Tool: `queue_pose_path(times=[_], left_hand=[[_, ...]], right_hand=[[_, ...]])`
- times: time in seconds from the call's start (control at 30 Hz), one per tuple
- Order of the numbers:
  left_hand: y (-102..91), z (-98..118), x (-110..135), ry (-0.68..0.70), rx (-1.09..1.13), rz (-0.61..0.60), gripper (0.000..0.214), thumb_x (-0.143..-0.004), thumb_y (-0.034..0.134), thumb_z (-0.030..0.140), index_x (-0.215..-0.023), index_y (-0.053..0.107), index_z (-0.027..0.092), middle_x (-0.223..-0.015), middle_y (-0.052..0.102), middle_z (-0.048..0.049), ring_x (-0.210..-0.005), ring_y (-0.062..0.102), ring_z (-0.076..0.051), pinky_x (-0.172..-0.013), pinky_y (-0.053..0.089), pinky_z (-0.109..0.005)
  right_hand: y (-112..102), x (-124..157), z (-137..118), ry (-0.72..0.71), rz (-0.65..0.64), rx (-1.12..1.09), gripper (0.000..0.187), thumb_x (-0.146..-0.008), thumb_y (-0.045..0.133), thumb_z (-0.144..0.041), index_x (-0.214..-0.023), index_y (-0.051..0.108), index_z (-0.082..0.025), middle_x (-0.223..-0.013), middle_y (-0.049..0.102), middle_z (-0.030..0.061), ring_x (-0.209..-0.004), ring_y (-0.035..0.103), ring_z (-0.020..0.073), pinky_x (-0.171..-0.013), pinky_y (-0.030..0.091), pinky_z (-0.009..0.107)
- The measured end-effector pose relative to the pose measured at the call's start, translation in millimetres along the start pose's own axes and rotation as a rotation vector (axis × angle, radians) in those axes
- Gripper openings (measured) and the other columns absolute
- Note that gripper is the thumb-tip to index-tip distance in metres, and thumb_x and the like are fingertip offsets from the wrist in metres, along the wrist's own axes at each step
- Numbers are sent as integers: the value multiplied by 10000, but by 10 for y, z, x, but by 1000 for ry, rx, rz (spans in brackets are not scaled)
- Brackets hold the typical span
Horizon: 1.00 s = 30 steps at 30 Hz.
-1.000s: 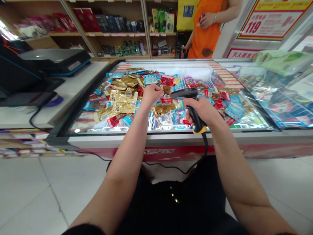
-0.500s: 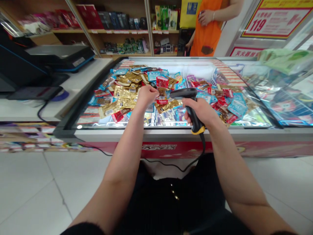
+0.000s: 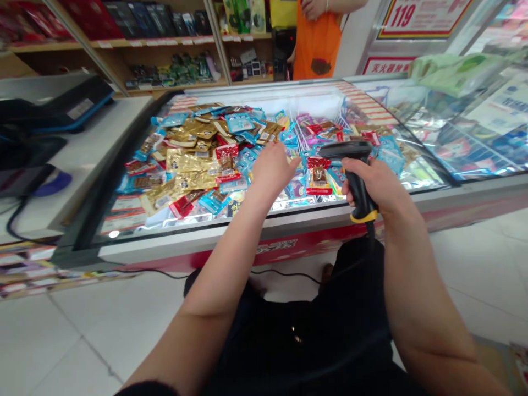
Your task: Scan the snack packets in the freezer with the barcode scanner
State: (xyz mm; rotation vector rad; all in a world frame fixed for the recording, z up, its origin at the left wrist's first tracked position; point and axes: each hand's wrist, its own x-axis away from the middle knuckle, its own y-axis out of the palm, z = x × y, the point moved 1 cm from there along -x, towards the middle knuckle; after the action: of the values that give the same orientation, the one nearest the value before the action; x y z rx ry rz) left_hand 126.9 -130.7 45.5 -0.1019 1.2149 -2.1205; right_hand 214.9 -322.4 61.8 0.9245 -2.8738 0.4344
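My right hand (image 3: 377, 179) grips a black and yellow barcode scanner (image 3: 358, 184) by its handle, with the scanner's head pointing left over the packets. Just left of it, my left hand (image 3: 274, 168) hovers low over the pile, thumb stretched away from the fingers; the fingertips are partly hidden. Between the hands, close to the scanner, lies a snack packet with red ends and a brown middle (image 3: 319, 177). A similar red-ended packet (image 3: 226, 163) is left of my left hand. Gold packets (image 3: 193, 162) and blue packets (image 3: 240, 122) are heaped around them on the glass top.
The packets rest on a glass-topped chest freezer (image 3: 223, 234). At left a counter (image 3: 111, 132) carries a black and blue device (image 3: 78, 107). A person in an orange apron (image 3: 317, 44) stands beyond the freezer. The scanner's cable (image 3: 284, 272) hangs in front; green bags (image 3: 457, 71) lie at right.
The view has swung right. My left hand has shifted right across the pile, and its thumb now stands apart. The scanner stays in my right hand, now beside a red-ended packet.
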Motion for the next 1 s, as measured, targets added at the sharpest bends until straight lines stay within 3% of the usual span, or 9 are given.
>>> queue_pose_path(times=[0.1,0.23,0.37,0.57,0.8,1.0], left_hand=[[372,329,-48,64,2,-162,492,-770,712,477,-1103,598,133,-1169,589,-182,-1221,503,-360,-1016,399,-418],[590,417,-111,29,-69,-224,676,-700,783,483,-1227,521,152,-1272,553,-190,-1247,498,-348,-1003,412,-414],[592,287,-246,30,26,-224,635,-693,800,400,-1221,527,177,-1150,636,-140,-1152,567,-304,-935,450,-382],[445,34,-365,-40,369,-194,252,-734,720,274,-935,671,131,-793,672,-67,-866,638,-221,-789,497,-338],[412,-48,-306,-254,742,-39,273,-768,691,241,-1024,664,147,-821,685,-49,-802,653,-176,-767,537,-341],[542,-52,-274,-233,815,34,276,-810,635,239,-1075,647,162,-913,715,-63,-867,676,-192,-809,550,-365]], right_hand=[[-32,57,23,2,60,8,268,-809,625,-416,-683,594,-181,-505,621,46,-349,540,154,-329,436,250],[-20,97,69,24,123,28,286,-801,632,-429,-661,581,-185,-482,606,41,-348,535,157,-323,427,249],[17,113,118,5,134,25,261,-805,629,-413,-694,572,-184,-471,595,26,-340,525,146,-326,423,236],[-6,12,103,-51,-29,81,270,-806,629,-423,-715,575,-175,-513,618,40,-361,560,153,-327,427,225],[-142,-252,23,-97,-206,139,298,-826,609,-440,-730,583,-159,-538,629,55,-365,567,152,-333,449,228],[-252,-190,100,-87,-245,144,260,-839,624,-407,-782,564,-160,-532,622,46,-351,558,142,-332,437,214]])
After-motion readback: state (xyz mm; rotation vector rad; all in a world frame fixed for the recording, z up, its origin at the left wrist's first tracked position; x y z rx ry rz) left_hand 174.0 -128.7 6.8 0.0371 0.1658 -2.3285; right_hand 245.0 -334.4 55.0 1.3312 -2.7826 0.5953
